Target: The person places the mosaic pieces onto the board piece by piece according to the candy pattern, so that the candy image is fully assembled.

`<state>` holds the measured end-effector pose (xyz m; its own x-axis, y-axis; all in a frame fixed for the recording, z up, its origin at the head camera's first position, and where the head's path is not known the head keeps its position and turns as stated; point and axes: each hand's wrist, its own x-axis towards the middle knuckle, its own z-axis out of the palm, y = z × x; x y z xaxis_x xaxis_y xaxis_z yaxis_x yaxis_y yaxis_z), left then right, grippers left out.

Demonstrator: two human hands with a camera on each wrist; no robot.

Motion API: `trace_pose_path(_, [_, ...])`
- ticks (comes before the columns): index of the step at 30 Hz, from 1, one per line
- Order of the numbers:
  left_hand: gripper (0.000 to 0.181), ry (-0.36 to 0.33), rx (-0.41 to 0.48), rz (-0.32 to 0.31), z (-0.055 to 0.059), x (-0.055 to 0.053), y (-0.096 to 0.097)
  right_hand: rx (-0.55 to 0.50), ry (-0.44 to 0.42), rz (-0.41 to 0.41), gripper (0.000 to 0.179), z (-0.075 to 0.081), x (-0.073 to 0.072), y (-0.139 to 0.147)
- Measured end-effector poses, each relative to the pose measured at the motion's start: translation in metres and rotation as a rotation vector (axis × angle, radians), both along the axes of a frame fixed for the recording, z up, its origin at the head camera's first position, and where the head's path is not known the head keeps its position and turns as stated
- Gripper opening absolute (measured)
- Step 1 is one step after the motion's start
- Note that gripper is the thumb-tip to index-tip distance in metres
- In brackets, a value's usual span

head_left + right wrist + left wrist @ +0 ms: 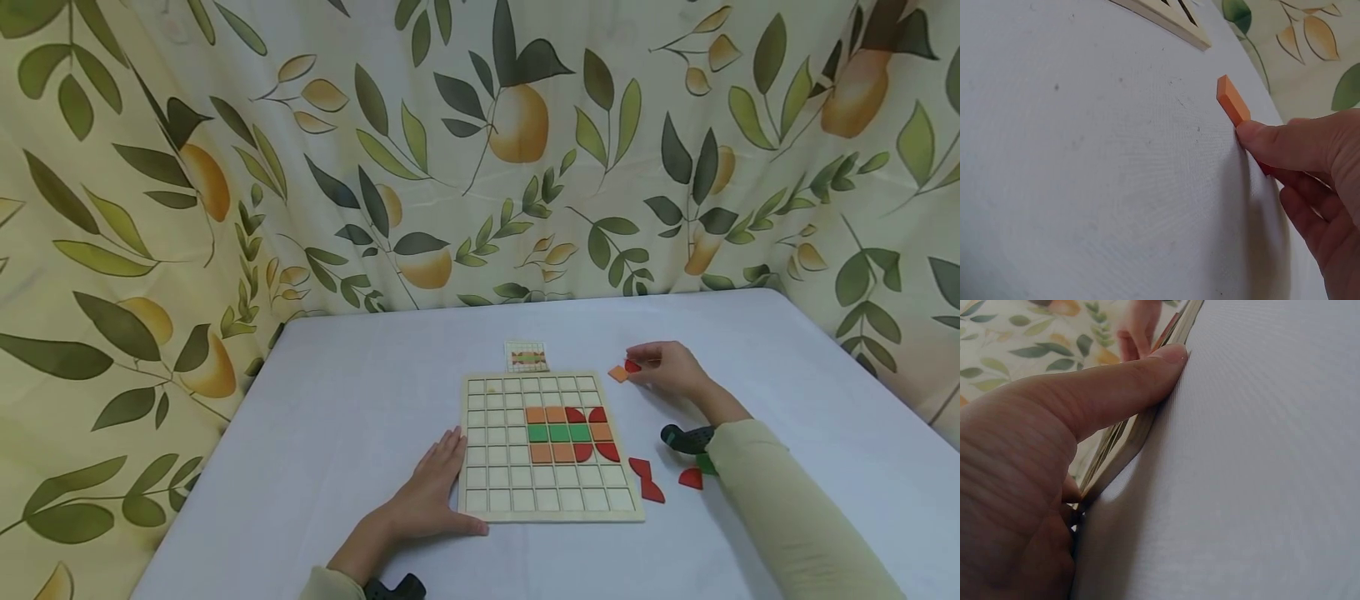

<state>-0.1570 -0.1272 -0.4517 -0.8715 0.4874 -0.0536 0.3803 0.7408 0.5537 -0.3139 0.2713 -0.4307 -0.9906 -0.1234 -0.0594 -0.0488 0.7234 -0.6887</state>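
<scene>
A wooden grid board point(497, 500) lies on the table with orange, green and red tiles set in its right half. My left hand point(427, 496) braces the board's near left corner, fingers straight along the left edge and thumb on the front edge. Beyond the far right corner, my right hand point(671, 371) pinches a red rounded tile point(632, 366) between thumb and fingers. An orange square tile point(1232, 102) lies right by the thumb tip in the right wrist view. The red tile is mostly hidden by the fingers there.
A small pattern card point(527, 357) lies behind the board. Right of the board are loose red tiles point(652, 490), another red tile point(691, 478), and a green tile point(705, 464) partly under the right sleeve. A fruit-print curtain point(465, 167) hangs behind the white table point(360, 400).
</scene>
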Motion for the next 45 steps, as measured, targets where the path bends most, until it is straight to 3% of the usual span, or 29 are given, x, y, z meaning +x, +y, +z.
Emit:
trace_pose_path(6, [0.123, -0.009, -0.018, 0.005, 0.000, -0.001, 0.001, 0.011, -0.002, 0.100, 0.044, 0.004, 0.000, 0.002])
trace_pose_path(11, [0.124, -0.013, -0.020, -0.001, 0.000, -0.001, 0.002, 0.038, 0.008, 0.125, 0.043, 0.007, 0.002, 0.003])
trace_pose_path(33, [0.122, -0.030, -0.006, 0.009, 0.002, 0.001, 0.000, 0.027, 0.080, 0.022, 0.043, -0.001, 0.010, -0.001])
trace_pose_path(40, [0.121, -0.026, -0.003, 0.004, -0.001, 0.000, 0.001, -0.005, 0.085, -0.030, 0.043, 0.002, 0.018, -0.008])
trace_pose_path(45, [0.122, -0.027, -0.009, 0.005, 0.001, 0.000, 0.000, -0.016, 0.136, -0.018, 0.043, 0.004, 0.027, -0.024])
